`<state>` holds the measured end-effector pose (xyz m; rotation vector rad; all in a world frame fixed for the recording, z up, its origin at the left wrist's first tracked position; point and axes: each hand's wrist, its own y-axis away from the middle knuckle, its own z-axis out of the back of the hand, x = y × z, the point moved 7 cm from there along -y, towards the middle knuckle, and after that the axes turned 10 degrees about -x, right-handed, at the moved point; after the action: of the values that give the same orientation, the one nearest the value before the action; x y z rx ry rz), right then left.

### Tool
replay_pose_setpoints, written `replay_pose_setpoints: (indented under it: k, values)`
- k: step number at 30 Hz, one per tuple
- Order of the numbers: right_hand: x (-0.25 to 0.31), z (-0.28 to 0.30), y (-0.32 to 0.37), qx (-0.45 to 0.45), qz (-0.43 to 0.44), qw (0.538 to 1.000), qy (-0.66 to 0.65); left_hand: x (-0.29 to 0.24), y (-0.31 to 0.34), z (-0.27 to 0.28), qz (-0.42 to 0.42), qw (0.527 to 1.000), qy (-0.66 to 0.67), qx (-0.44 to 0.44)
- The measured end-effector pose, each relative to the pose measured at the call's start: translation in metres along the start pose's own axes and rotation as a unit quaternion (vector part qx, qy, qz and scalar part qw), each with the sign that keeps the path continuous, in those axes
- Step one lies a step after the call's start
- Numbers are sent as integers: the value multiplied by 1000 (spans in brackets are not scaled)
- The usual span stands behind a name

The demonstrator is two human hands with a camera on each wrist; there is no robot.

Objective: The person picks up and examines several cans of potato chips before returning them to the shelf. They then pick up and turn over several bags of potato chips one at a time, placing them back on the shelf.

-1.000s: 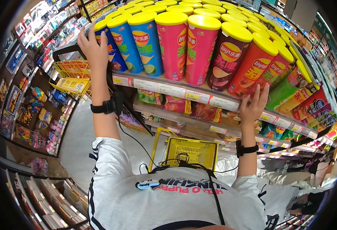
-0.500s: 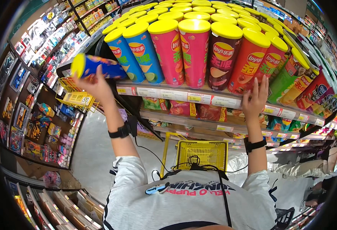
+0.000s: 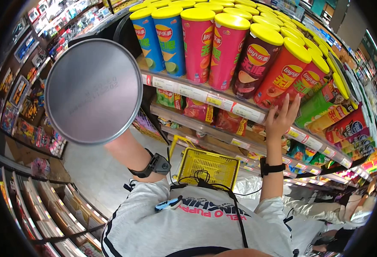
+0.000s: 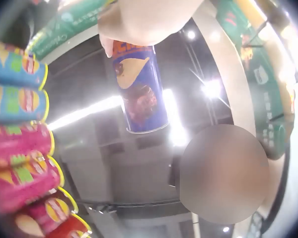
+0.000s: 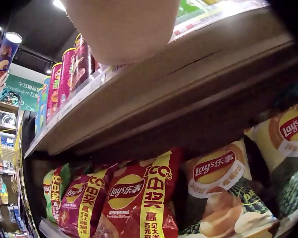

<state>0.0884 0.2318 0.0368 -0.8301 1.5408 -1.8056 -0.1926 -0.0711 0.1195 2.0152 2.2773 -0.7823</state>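
Left hand grips an upended blue can, right hand spread at the shelf edge

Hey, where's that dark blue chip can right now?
The dark blue can is at the left of the head view, held bottom-on to the camera in the left hand, left of the light blue cans.

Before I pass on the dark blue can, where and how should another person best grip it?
Probably grip the dark blue can round its body near the metal base, coming from above. It is a straight cylinder held base-up, and the left hand covers its other end, leaving the base end free.
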Motion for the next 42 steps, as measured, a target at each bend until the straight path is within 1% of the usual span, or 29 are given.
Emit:
replay_pose_setpoints:
  k: [1,2,4,5,6,8,11,12,14,15,16,18,21,24,28,29,32,33,36,39,42]
  values:
    - [0,0,-1,-4,-2,1000,-8,14,6,-14,188,960,207,-23]
    - [-1,1,-2,-8,-6,1000,-14,10,5,-8,179,957,222,49]
    - [-1,3,-2,-7,-5,1000,-21,-2,12,-24,159,938,242,192]
    - [0,2,-2,-9,-7,1000,-27,-15,5,24,-91,983,39,-155]
    - [0,1,-2,-6,-6,1000,-26,-23,3,23,-133,984,-8,-117]
    - [-1,2,-2,-2,-7,1000,-26,-42,5,15,-289,950,-89,-75]
    - [1,2,-2,-4,11,1000,-15,-45,-3,11,-365,905,-195,-96]
    - [1,2,-2,-1,18,1000,-7,-44,-11,10,-362,905,-204,-94]
    - [1,2,-2,-3,16,1000,-13,-33,-30,6,-379,872,-305,-48]
    - [1,1,-1,-4,15,1000,-15,-23,-31,-7,-398,863,-308,-38]
    - [0,2,-1,-5,15,1000,-17,-10,-42,-5,-352,881,-316,-21]
    - [-1,2,-1,1,12,1000,-21,12,-56,-10,-338,877,-341,28]
    - [-1,2,-2,2,4,1000,-24,34,-81,-9,-331,867,-366,66]
    - [-2,3,-1,2,4,1000,-17,51,-103,-7,-311,865,-386,71]
    - [-1,2,-1,1,5,1000,-9,88,-131,-10,-254,870,-397,147]
    - [0,2,-2,1,3,1000,-9,93,-133,-11,-273,858,-409,152]
    - [-1,1,-1,6,2,1000,2,106,-146,-8,-253,848,-437,163]
    - [-1,0,0,7,3,1000,8,105,-146,-10,-325,804,-472,156]
    - [-1,0,0,12,3,1000,16,114,-151,-3,-297,789,-514,154]
    - [-1,-1,0,7,2,1000,12,115,-138,-8,-340,725,-582,145]
    - [0,-1,-1,7,1,1000,12,119,-142,-5,-340,720,-580,170]
